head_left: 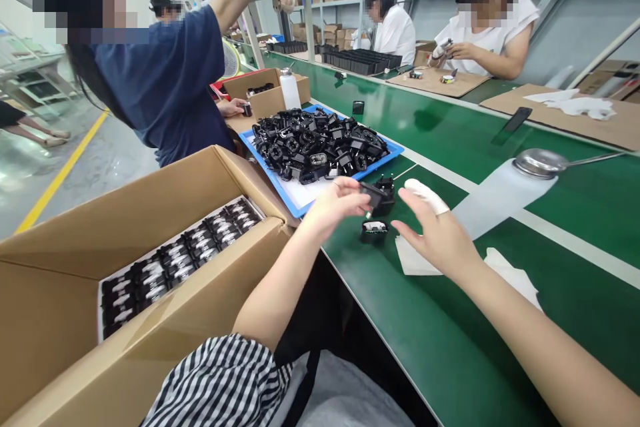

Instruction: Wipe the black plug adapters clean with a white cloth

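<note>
My left hand (340, 203) pinches the near side of a black plug housing (376, 197), just above the green bench. Dark prongs stick up at its far end, where I cannot tell whether a second piece sits behind it. Below it stands an open black casing (375, 231) with something whitish inside. My right hand (440, 237) hovers to the right of both, thumb and fingers apart, holding nothing. A white cover wraps one of its fingers. Under this hand lies a white paper or cloth (413, 260).
A blue tray (295, 203) heaped with black housings is ahead. Left stands a cardboard carton (200, 180) holding rows of black parts (175, 260). A translucent bottle with a metal top (505, 197) is right. A person in dark blue (165, 73) stands left; co-workers sit across the line.
</note>
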Tool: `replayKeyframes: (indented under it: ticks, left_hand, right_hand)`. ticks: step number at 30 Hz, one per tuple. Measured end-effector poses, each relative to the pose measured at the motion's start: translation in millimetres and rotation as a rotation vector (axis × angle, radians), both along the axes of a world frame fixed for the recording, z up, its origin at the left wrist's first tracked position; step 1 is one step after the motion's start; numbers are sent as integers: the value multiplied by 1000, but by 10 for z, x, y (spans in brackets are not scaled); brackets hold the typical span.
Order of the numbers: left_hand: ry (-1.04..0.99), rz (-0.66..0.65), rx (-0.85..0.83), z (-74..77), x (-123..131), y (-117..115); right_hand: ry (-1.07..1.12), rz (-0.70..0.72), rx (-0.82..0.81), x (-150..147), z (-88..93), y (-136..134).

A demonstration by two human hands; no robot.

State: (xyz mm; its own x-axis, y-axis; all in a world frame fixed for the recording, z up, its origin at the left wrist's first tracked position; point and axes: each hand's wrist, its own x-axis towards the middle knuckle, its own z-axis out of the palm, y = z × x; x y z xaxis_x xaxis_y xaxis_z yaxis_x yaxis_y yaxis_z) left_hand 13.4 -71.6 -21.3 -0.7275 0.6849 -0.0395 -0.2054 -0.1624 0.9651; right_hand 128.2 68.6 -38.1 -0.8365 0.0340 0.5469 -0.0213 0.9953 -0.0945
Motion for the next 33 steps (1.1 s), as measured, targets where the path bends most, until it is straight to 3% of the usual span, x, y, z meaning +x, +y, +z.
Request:
replayKeyframes:
  ticks: [2,4,8,10,14,16,19,23,29,33]
  left_hand:
    - [-97,-159,-29,2,176,24]
    - [-133,-239,-64,-17,274,31]
    - [-91,-225,-110,-65,289,-12]
    - [-25,-173,-140,-105,241,-56]
    - [197,41,-219,-278,128,-155]
    - [315,41,-271,-386,111,-184]
    - [474,-37,-357,-504,155,-180]
    - [632,-20,-402,-546,235,-121]
    - [675,37,-428,-553,234,-73]
    - [688,43,-446,-525,235,-83]
  right_hand:
    - [26,43,113,-3,4,-32]
    - [36,70,184,-1,16,-63]
    - [63,107,199,-11,-1,-119]
    - [32,99,96,-38,-33,-132]
    - [-201,56,-346,-116,-103,-94]
    - [-309,73,-494,-150,-135,-63]
    - [-377,83,-536,-182,-169,-50]
    - [-383,89,-523,-195,-182,-79]
    - [-468,79,-633,-163,-164,-16]
    - [-481,127,-603,-160,-129,13]
